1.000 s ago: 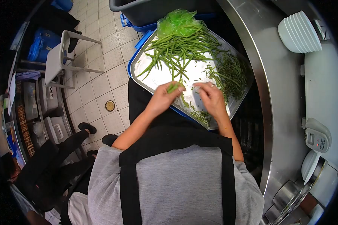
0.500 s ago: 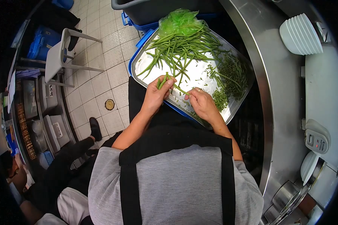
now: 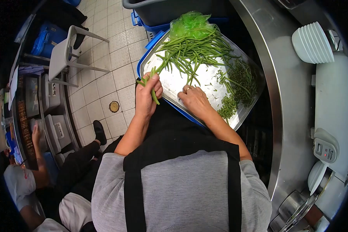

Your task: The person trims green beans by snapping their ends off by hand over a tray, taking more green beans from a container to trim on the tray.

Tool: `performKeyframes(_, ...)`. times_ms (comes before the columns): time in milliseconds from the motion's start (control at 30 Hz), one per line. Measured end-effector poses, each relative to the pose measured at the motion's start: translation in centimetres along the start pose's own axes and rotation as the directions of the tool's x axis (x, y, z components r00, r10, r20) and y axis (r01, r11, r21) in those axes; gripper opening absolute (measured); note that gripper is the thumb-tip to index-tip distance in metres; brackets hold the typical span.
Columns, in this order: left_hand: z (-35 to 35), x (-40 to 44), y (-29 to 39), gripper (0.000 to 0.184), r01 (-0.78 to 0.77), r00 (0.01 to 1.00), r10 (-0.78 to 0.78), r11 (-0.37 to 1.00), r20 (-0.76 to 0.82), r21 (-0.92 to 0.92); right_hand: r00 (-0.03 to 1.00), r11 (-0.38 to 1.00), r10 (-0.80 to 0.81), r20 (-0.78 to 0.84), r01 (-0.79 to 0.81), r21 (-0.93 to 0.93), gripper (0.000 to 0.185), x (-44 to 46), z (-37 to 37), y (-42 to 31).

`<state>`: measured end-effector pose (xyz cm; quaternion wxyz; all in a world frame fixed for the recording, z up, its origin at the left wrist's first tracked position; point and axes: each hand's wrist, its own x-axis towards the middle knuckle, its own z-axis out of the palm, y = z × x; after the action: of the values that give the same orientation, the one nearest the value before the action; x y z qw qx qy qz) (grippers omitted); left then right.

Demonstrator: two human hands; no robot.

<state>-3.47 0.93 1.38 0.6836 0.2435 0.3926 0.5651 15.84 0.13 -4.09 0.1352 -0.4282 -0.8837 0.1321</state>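
Observation:
My left hand [image 3: 149, 92] is closed around several green beans that stick out above and below the fist, at the left edge of the metal tray [image 3: 168, 96]. On the tray's surface near its front rim rests my right hand [image 3: 195, 100], fingers bent down; whatever is under them is hidden. Behind it lies a pile of long green beans [image 3: 197, 50], with a green plastic bag [image 3: 191, 25] at the back. Small cut bean ends [image 3: 228, 107] and a darker heap of thin trimmings [image 3: 241, 83] cover the tray's right side.
A steel counter [image 3: 294, 116] curves along the right, with stacked white bowls [image 3: 312, 42] and a scale [image 3: 325, 150]. A grey bin [image 3: 170, 11] stands behind the tray. At left are a chair [image 3: 62, 58], storage boxes [image 3: 56, 131] and another person's arm [image 3: 40, 154].
My left hand has moved left with the beans in it. My right hand has come away from the bean between both hands and lies palm-down on the tray. The other person's arm has come into view.

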Motion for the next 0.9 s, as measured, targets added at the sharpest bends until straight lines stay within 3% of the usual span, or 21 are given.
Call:
performKeyframes(100, 0.3, -0.4, -0.5, 0.009, 0.086, 0.996, -0.091, 0.98, 0.017, 0.181, 0.987, 0.99, -0.002, -0.16, 0.024, 0.139, 0.007, -1.1, -3.0, -1.9)
performKeyframes(233, 1.2, -0.6, -1.2, 0.018, 0.173, 0.936, -0.306, 0.829, 0.172, 0.532, 0.927, 0.835, 0.308, -0.212, -0.157, 0.527, 0.012, -2.7, -6.4, -2.9)
performKeyframes(300, 2.3, -0.9, -2.6, 0.02, -0.162, 0.915, -0.092, 0.808, 0.393, 0.567, 0.863, 0.65, 0.485, -0.143, -0.246, 0.719, 0.013, -3.3, -7.2, -2.5)
performKeyframes(433, 3.9, -1.0, -2.4, 0.02, -0.292, 0.878, -0.132, 0.614, 0.46, 0.734, 0.815, 0.313, 0.58, -0.021, -0.198, 0.929, 0.012, -3.7, -7.3, -1.5)
performKeyframes(467, 4.0, -0.9, -2.5, 0.02, -0.277, 0.889, -0.13, 0.612, 0.44, 0.74, 0.821, 0.36, 0.57, -0.037, -0.209, 0.909, 0.011, -3.9, -7.4, -1.3)
performKeyframes(533, 3.8, -0.9, -2.4, 0.02, -0.329, 0.887, -0.09, 0.565, 0.453, 0.757, 0.86, 0.676, 0.474, -0.191, -0.217, 0.704, 0.011, -4.1, -8.7, -1.2)
performKeyframes(600, 3.7, -1.0, -2.3, 0.019, -0.371, 0.878, -0.078, 0.508, 0.471, 0.777, 0.893, 0.879, 0.339, -0.296, -0.188, 0.439, 0.009, -4.3, -9.1, -1.1)
performKeyframes(667, 3.7, -1.2, -2.2, 0.018, -0.409, 0.865, -0.092, 0.443, 0.494, 0.798, 0.916, 0.976, 0.187, -0.355, -0.134, 0.169, 0.006, -4.1, -8.9, -0.8)
performKeyframes(767, 3.9, -1.3, -2.7, 0.018, -0.471, 0.833, -0.035, 0.477, 0.552, 0.742, 0.881, 0.981, 0.176, -0.439, -0.118, 0.157, 0.006, -3.9, -7.9, -0.5)
performKeyframes(800, 4.2, -1.3, -2.5, 0.018, -0.423, 0.85, -0.061, 0.513, 0.523, 0.747, 0.845, 0.894, 0.36, -0.395, -0.192, 0.404, 0.005, -4.0, -7.1, -0.5)
performKeyframes(867, 4.7, -1.3, -2.2, 0.019, -0.318, 0.879, -0.115, 0.58, 0.463, 0.75, 0.739, 0.536, 0.65, -0.173, -0.286, 0.794, 0.004, -4.1, -5.5, -0.4)
performKeyframes(900, 4.7, -1.2, -2.3, 0.019, -0.281, 0.877, -0.144, 0.621, 0.459, 0.732, 0.714, 0.316, 0.692, -0.109, -0.164, 0.935, 0.005, -4.0, -5.5, -0.4)
